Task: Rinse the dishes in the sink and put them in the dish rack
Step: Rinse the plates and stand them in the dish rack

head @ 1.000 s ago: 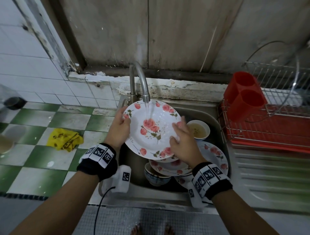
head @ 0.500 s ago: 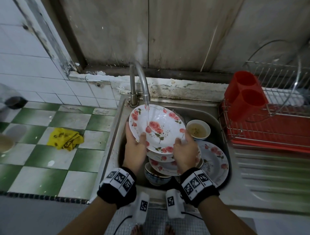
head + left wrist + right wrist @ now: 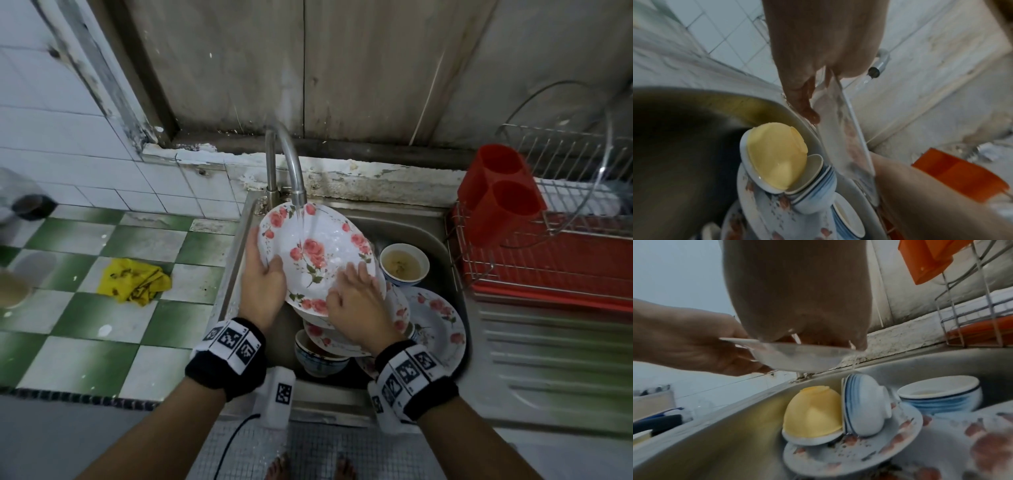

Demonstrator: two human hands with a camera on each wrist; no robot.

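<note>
A white plate with pink roses (image 3: pixel 315 253) is held tilted under the faucet (image 3: pixel 291 171), and running water falls onto its face. My left hand (image 3: pixel 270 270) grips the plate's left rim, thumb on the face and fingers behind it. My right hand (image 3: pixel 349 284) lies with straight fingers on the lower right of the face. In the right wrist view the plate's underside (image 3: pixel 797 356) shows, water dripping off it. The left wrist view shows the plate (image 3: pixel 846 129) edge-on. More rose plates (image 3: pixel 435 318) and bowls (image 3: pixel 318 356) lie in the sink (image 3: pixel 404 222) below.
A small bowl of murky water (image 3: pixel 404 263) stands at the sink's back right. A yellow bowl (image 3: pixel 813 412) lies upturned on the pile. The wire dish rack (image 3: pixel 565 219) with a red cutlery holder (image 3: pixel 496 192) stands to the right. A yellow cloth (image 3: pixel 133 281) lies on the tiled counter.
My left hand slid from the plate's bottom edge up to its left rim. My right hand's fingers moved from the bottom edge onto the plate's face. The plate stays under the stream.
</note>
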